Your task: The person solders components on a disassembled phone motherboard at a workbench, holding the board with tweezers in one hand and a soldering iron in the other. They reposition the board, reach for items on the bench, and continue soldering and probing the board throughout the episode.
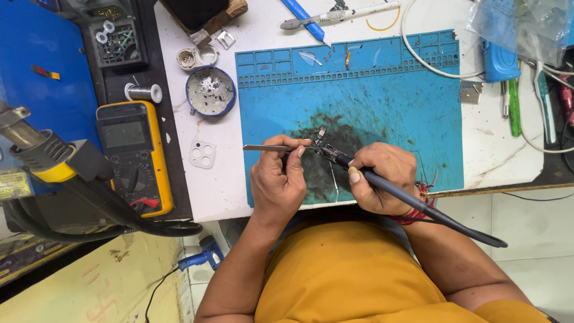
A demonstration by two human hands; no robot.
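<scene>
Two hands working on a tiny board

The little board [326,149] lies at two o'clock from the left hand [278,179], which pinches tweezers [266,148]; the right hand [382,179] grips a soldering iron [418,203].

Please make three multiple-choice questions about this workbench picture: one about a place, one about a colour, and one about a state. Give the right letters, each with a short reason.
1. Where does the multimeter lie?
A. On the blue mat
B. On the dark surface beside the white table, on the left of the picture
C. On the floor

2. What colour is the work mat?
A. Blue
B. Red
C. White

3. What does the right hand do?
A. It lies open and empty
B. It grips a dark soldering iron
C. It holds a cup

Answers:
1 B, because the yellow meter sits on the dark surface, apart from the mat.
2 A, because the mat is blue, with a dark stain in its middle.
3 B, because its fingers close round the iron's handle, tip at the small circuit board, while the left hand holds tweezers.
</scene>
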